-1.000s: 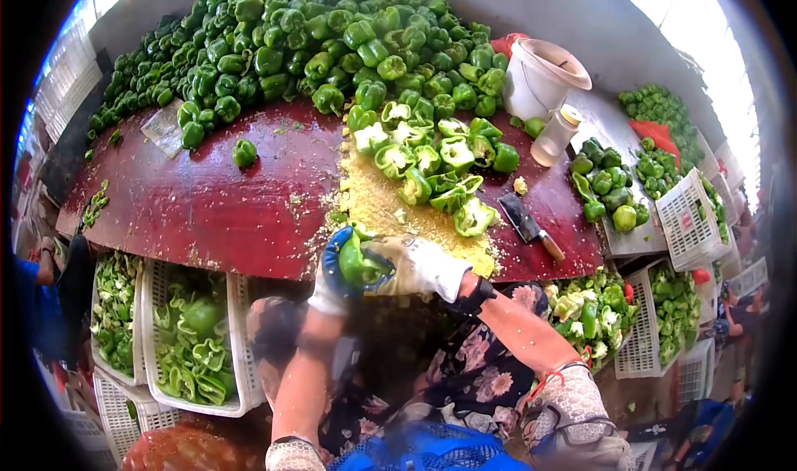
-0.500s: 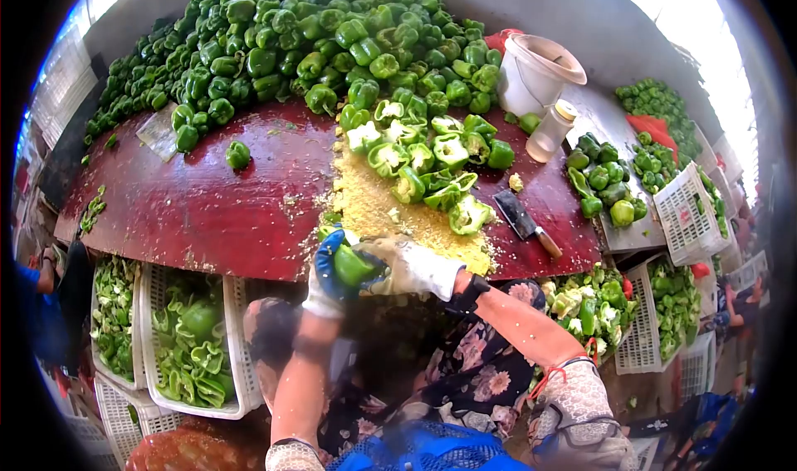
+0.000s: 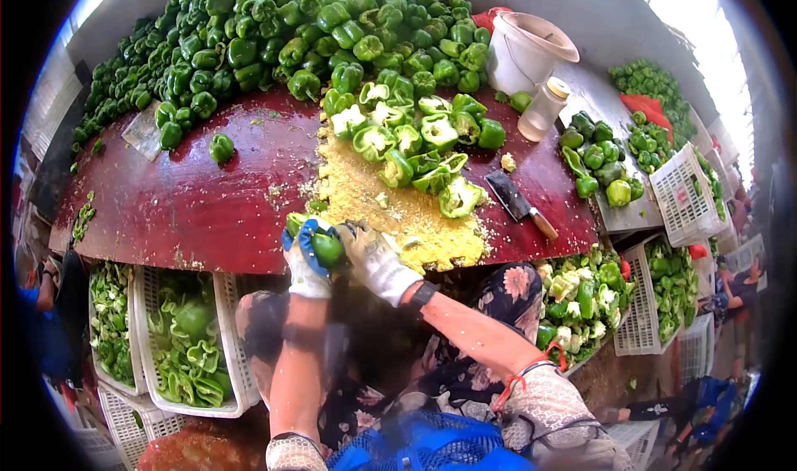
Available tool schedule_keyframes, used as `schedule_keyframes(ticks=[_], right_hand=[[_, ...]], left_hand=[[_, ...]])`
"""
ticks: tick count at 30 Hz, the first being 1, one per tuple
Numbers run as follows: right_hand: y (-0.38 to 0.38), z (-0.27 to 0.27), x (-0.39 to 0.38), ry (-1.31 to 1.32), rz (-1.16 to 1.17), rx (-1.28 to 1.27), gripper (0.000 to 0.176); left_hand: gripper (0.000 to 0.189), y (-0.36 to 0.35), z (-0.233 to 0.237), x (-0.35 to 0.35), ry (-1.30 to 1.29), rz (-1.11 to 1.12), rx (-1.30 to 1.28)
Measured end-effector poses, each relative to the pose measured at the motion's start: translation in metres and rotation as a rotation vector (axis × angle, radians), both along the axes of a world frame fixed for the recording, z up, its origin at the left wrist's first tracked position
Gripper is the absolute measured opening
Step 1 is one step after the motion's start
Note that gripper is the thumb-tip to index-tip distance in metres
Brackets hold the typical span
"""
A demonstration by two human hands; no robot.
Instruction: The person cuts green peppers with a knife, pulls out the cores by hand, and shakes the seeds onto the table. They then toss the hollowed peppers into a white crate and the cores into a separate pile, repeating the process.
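My left hand (image 3: pixel 307 265), in a blue-and-white glove, grips a green bell pepper (image 3: pixel 329 250) at the table's front edge. Curled against the pepper's right side is my right hand (image 3: pixel 375 259), in a whitish glove; its fingertips are partly hidden. Another green pepper piece (image 3: pixel 296 222) lies just beyond my left fingers. Cut-open bell peppers (image 3: pixel 398 143) rest on the yellow, seed-covered mat (image 3: pixel 365 193) ahead of my hands. To the right, a cleaver (image 3: pixel 519 203) with a wooden handle lies flat on the red tabletop (image 3: pixel 257 197).
A large heap of whole peppers (image 3: pixel 249 47) covers the back of the table. A white bucket (image 3: pixel 530 56) and a clear jar (image 3: pixel 544 110) stand at the back right. Crates of pepper pieces flank my legs, including a white crate (image 3: pixel 241 338) at left. People's limbs show at both sides.
Both hands have moved slightly left with the pepper. The right hand's fingers have shifted to the pepper's upper right side. The whole view has also shifted a little.
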State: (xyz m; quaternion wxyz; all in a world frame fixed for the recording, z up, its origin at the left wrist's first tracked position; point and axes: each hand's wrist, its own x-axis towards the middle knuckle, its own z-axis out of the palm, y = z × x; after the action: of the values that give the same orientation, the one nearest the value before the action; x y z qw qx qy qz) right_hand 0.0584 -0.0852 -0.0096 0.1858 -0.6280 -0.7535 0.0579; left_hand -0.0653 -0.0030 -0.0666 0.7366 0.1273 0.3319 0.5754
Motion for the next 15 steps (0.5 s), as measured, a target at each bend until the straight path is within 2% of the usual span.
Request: schedule_keyframes(ticks=[3, 5, 6, 7, 9, 10, 11, 13, 14, 15], right_hand=[[0.004, -0.01, -0.006, 0.165, -0.115, 0.085, 0.068], [0.004, -0.009, -0.009, 0.337, -0.194, -0.01, 0.066], [0.002, -0.012, -0.009, 0.449, -0.181, 0.061, 0.065], [0.006, -0.025, -0.009, 0.448, -0.182, 0.058, 0.065], [0.015, -0.034, -0.01, 0.569, -0.189, 0.119, 0.063], [0.006, -0.021, -0.013, 0.814, -0.249, -0.062, 0.061], [0.01, -0.027, -0.011, 0.672, -0.196, 0.079, 0.051], [0.013, -0.01, -0.014, 0.944, -0.366, 0.011, 0.04], [0.025, 0.001, -0.01, 1.461, -0.572, -0.019, 0.033], [0.042, -0.008, 0.009, 1.592, -0.631, -0.082, 0.036]], left_hand=[[0.035, 0.002, 0.003, 0.005, 0.044, 0.056, 0.027], [0.024, 0.004, -0.007, 0.001, 0.09, 0.051, 0.106], [0.024, 0.003, -0.006, -0.001, 0.096, 0.025, 0.125], [0.024, 0.002, 0.0, -0.002, 0.101, 0.0, 0.146], [0.022, -0.004, 0.014, 0.001, 0.129, 0.026, 0.048], [0.02, -0.003, 0.011, -0.001, 0.119, -0.007, 0.076], [0.019, -0.001, 0.007, -0.004, 0.111, -0.04, 0.105], [0.016, 0.002, -0.008, -0.005, 0.143, -0.065, 0.097], [0.018, -0.005, -0.012, -0.004, 0.1, -0.049, 0.041], [0.022, -0.008, -0.016, -0.008, 0.064, -0.029, -0.008]])
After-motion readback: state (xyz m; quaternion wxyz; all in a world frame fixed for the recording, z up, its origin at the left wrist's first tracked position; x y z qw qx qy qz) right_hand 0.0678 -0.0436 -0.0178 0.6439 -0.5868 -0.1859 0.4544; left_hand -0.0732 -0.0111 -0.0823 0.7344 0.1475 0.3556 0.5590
